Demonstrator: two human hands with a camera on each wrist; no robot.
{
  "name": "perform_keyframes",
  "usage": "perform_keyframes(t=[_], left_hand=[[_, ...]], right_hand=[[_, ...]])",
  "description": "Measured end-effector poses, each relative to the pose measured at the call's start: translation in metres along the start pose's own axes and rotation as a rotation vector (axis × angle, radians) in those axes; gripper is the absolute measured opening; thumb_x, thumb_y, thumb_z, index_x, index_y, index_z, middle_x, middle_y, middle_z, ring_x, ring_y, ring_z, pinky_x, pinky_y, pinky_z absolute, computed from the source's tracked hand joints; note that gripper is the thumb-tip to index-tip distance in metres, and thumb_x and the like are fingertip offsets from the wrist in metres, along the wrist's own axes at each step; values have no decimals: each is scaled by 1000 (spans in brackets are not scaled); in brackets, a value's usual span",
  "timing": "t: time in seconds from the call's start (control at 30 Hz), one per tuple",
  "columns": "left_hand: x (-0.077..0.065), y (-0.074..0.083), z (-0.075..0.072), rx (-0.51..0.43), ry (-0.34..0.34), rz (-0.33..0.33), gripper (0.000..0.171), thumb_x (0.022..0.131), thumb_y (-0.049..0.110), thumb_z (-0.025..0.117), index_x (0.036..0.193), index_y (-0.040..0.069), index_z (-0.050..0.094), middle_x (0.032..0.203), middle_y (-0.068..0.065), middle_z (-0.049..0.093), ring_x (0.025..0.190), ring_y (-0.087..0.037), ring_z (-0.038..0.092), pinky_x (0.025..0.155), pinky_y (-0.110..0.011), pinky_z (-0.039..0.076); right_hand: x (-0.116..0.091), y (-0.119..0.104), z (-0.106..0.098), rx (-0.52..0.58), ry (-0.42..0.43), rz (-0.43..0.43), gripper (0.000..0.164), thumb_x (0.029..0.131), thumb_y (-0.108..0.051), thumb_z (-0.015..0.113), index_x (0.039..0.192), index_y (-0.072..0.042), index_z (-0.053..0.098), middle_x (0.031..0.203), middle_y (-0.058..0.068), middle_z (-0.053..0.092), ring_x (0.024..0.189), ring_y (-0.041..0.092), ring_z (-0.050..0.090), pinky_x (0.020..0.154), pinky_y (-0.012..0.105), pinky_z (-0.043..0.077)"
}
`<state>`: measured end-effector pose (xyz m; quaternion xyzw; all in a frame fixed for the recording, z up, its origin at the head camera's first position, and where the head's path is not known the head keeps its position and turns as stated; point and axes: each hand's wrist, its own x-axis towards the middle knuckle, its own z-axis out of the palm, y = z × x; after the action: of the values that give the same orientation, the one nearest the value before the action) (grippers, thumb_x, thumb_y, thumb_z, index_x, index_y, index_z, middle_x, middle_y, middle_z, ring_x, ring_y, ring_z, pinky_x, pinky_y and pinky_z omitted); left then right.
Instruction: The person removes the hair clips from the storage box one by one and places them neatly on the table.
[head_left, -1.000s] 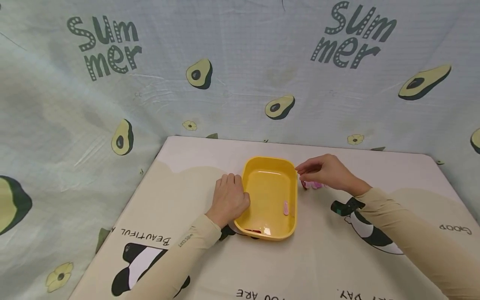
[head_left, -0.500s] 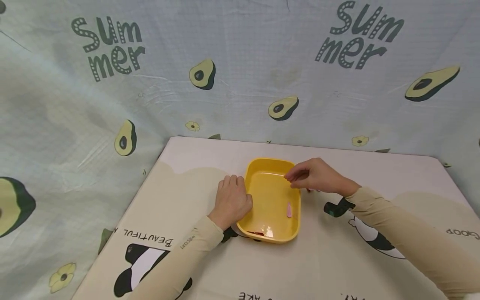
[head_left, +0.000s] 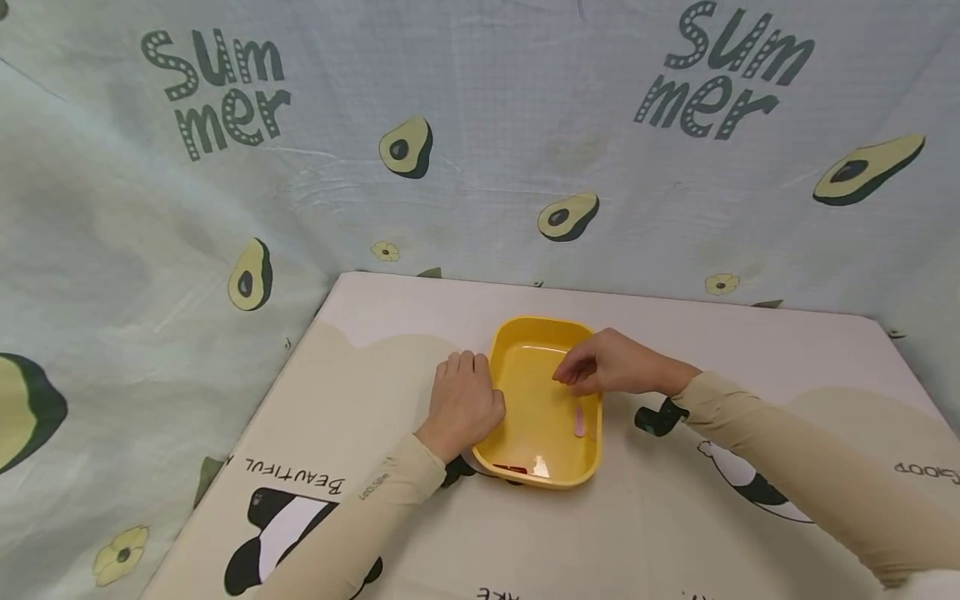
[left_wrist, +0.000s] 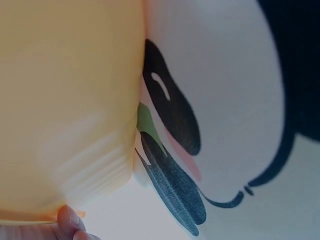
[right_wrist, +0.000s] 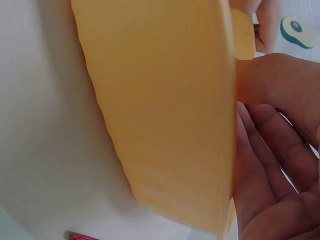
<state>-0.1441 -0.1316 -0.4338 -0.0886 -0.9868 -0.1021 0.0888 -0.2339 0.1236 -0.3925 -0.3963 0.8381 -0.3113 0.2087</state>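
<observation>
A yellow plastic tray point(head_left: 528, 375) stands on the table. My left hand point(head_left: 462, 404) grips its left rim, fingers over the edge; the left wrist view shows the tray's outer wall point(left_wrist: 70, 100) with fingertips at the rim. My right hand point(head_left: 626, 365) reaches over the right rim, thumb and fingers drawn together above the tray floor. A small red edge shows at these fingertips, seemingly a hair clip, mostly covered. Inside the tray lie a pink hair clip point(head_left: 579, 422) and a red one point(head_left: 510, 468). The right wrist view hides the fingertips behind the tray wall.
A red clip-like piece point(right_wrist: 80, 236) lies on the table beside the tray, cut by the frame's edge. Printed cloth point(head_left: 360, 517) covers the table. Behind it hangs an avocado-patterned curtain point(head_left: 480, 167).
My right hand has moved left from the small pink and red pieces beside the tray, over the rim, and lower above the tray floor. My left hand keeps its grip.
</observation>
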Motion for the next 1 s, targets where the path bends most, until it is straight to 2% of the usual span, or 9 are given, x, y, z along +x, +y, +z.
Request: perform_keyframes(t=[0.47,1.0], left_hand=[[0,-1,0,8,-2,-4,18,91,19,51,94,2,54,82,-9,46,79,-25,40,77,-36,35],[2,0,2,7,-5,-6,19,92,20,53,97,1,55,83,-9,47,80,-26,40,79,-37,36]], right_hand=[[17,0,2,-80,-112,-71,22,87,-9,80,109,-9,79,104,3,80,89,3,70,84,20,58],[25,-1,5,-137,-200,-70,22,89,-6,77,110,-11,79,105,-1,79,90,3,67,86,21,57]])
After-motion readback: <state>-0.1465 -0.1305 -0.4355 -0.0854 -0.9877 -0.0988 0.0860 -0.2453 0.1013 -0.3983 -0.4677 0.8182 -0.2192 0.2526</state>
